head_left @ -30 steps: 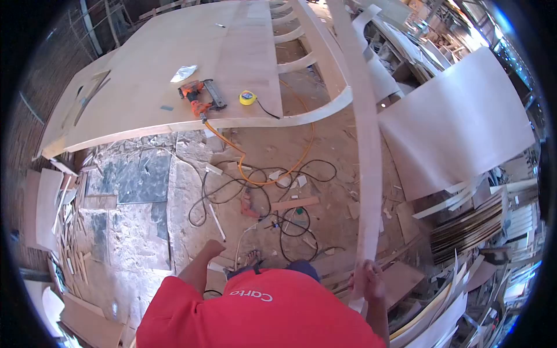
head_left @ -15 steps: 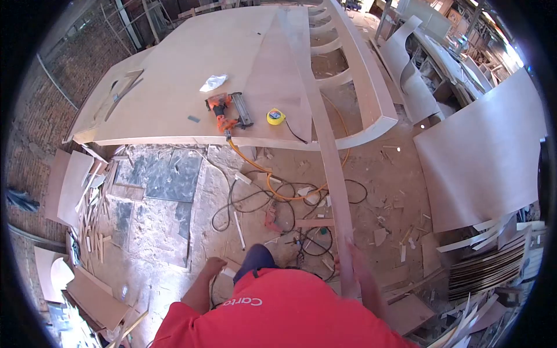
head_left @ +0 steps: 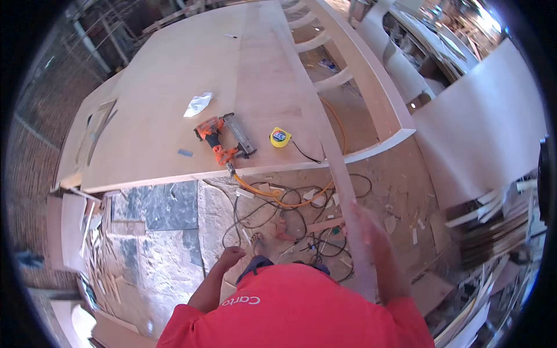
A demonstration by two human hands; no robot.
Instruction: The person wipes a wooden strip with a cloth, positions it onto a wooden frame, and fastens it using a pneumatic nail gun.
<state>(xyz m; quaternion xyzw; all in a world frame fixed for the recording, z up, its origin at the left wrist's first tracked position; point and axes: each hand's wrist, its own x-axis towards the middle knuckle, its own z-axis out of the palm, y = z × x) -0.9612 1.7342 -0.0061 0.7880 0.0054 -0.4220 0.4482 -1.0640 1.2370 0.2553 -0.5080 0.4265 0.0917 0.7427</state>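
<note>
A long, thin wooden strip [head_left: 342,181] runs from beside my body up onto the big wooden panel [head_left: 156,69]. My right hand [head_left: 366,225] grips its near part, the fingers at its edge and somewhat blurred. Out in front of my body on the left, my left hand [head_left: 233,256] is closed, with nothing visible in it. On the panel near its front edge lie an orange nail gun [head_left: 223,139] and a yellow tape measure [head_left: 279,137], its short end of tape sticking out.
A yellow air hose [head_left: 255,187] hangs from the nail gun to the floor, among tangled dark cables [head_left: 301,217]. A curved frame [head_left: 371,75] with ribs borders the panel. Wood offcuts [head_left: 107,272] lie at left; a large bent sheet [head_left: 487,122] stands at right.
My view has moved closer to the panel. My right hand, still on the strip, has risen in view, and my closed left hand has shifted slightly up and right.
</note>
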